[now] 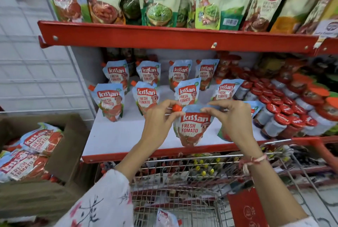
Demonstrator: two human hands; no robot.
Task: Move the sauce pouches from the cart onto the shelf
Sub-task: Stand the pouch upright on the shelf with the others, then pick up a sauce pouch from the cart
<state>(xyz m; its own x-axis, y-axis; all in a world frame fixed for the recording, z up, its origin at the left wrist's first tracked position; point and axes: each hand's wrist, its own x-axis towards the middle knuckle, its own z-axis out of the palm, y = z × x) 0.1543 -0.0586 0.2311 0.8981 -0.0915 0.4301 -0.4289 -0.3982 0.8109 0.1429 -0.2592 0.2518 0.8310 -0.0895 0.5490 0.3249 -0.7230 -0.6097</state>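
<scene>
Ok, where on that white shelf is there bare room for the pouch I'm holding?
Widest bare patch: the front-left of the white shelf board, bordered by the front-left standing tomato pouch, the red front lip and the blue-and-red tomato sauce pouch held by both hands. The right side is crowded: red-capped jars packed up to the pouches.

Right hand [236, 119] hides pouch [256, 108] behind; cart pouch [165, 217] cut off.

"Kissan Fresh Tomato" on the held pouch [193, 126].
</scene>
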